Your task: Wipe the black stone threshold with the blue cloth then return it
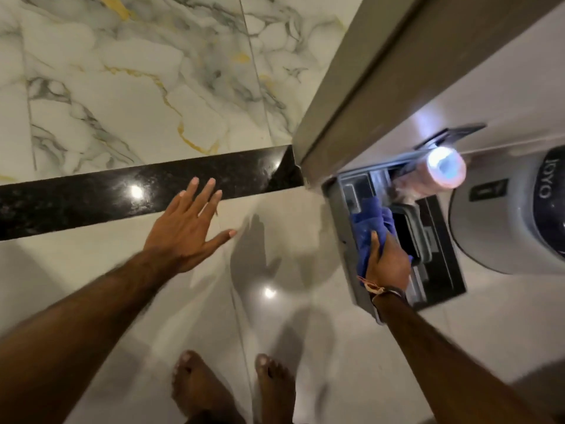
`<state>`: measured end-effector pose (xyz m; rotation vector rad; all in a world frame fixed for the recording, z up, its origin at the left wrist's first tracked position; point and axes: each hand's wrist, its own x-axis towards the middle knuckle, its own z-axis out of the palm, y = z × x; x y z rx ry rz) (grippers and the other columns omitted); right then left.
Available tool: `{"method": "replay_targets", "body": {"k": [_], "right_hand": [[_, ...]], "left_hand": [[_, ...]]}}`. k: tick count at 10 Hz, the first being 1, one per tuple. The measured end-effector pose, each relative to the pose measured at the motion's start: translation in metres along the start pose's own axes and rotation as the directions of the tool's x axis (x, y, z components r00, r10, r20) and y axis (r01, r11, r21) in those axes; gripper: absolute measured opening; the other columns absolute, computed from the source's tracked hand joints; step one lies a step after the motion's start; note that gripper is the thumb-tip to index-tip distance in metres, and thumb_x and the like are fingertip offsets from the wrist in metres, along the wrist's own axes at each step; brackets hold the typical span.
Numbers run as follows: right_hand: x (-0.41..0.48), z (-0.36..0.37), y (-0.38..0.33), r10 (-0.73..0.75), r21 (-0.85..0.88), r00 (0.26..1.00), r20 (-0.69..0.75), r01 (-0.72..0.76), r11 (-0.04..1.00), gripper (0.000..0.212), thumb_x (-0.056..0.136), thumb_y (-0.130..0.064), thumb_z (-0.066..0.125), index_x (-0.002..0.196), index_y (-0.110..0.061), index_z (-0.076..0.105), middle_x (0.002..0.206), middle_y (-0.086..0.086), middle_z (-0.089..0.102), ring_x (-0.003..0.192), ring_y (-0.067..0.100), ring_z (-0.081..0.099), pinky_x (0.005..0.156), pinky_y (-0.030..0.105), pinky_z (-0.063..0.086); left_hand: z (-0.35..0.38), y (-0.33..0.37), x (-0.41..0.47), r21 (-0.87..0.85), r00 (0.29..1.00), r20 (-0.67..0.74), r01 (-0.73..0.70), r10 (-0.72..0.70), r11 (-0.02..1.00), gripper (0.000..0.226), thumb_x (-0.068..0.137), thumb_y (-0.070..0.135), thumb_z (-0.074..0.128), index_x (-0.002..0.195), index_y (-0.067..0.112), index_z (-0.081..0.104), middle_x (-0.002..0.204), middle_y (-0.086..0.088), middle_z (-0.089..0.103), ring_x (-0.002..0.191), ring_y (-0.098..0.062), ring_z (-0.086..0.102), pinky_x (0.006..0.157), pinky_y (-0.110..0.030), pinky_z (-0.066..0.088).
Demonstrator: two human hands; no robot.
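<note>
The blue cloth (371, 223) is clamped in the right hand (386, 261) at a grey bin (345, 209) beside the door frame (376, 75). The left hand (186, 228) is spread, fingers apart, just beside the black stone threshold (91, 197) on the floor (275, 332).

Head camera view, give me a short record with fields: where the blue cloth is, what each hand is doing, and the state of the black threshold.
cloth: blue cloth bunched at the grey holder on the wall, below a pink roll
right hand: right hand gripping the cloth at the holder
left hand: left hand open, fingers spread, holding nothing, fingertips over the threshold's near edge
threshold: black stone threshold glossy, reflecting a light; nothing lies on it
contact of left hand with floor: cannot tell
</note>
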<state>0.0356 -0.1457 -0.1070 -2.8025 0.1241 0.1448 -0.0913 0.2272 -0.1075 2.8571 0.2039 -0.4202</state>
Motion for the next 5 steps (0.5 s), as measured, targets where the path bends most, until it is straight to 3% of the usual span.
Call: {"method": "replay_targets", "body": {"k": [1,3,4,5], "right_hand": [[-0.009,0.026,0.037,0.017,-0.049,0.967,0.255,-0.005,0.999,0.049,0.1,-0.031,0.042,0.147,-0.015,0.037,0.147,0.015,0.048,0.131,0.035,0.049,0.107,0.044,0.04],[-0.019,0.043,0.036,0.04,-0.033,0.9,0.434,-0.028,0.999,0.063,0.098,-0.03,0.046,0.153,-0.026,0.016,0.152,0.018,0.04,0.122,0.048,0.052,0.102,0.059,0.043],[-0.012,0.01,0.021,0.021,-0.134,0.803,0.595,0.073,0.988,0.079,0.096,-0.02,0.051,0.155,-0.016,0.0,0.161,0.019,0.019,0.139,0.043,0.034,0.112,0.059,0.031],[-0.015,-0.03,-0.006,0.041,-0.148,0.763,0.645,0.071,0.986,0.084,0.095,-0.017,0.055,0.154,-0.009,-0.004,0.162,0.021,0.01,0.141,0.043,0.031,0.114,0.057,0.029]], "left_hand": [[-0.003,-0.012,0.003,0.115,0.996,-0.01,-0.082,0.083,0.99,0.092,0.094,0.078,0.016,0.16,0.014,0.013,0.169,-0.006,-0.002,0.156,-0.026,-0.009,0.123,-0.044,0.001],[-0.029,-0.035,0.005,0.215,0.994,-0.035,-0.093,0.103,0.972,0.092,0.096,0.075,0.019,0.16,0.012,0.006,0.17,-0.008,-0.006,0.156,-0.028,-0.009,0.124,-0.046,0.002],[-0.104,-0.039,0.012,0.174,0.984,-0.179,0.019,0.012,0.985,0.091,0.096,0.074,0.02,0.16,0.013,-0.002,0.17,-0.007,-0.013,0.155,-0.028,-0.014,0.124,-0.047,0.002],[-0.174,-0.037,0.009,0.145,0.96,-0.277,0.069,-0.026,0.987,0.09,0.097,0.073,0.022,0.16,0.013,-0.002,0.17,-0.007,-0.013,0.155,-0.028,-0.013,0.125,-0.048,0.004]]}}
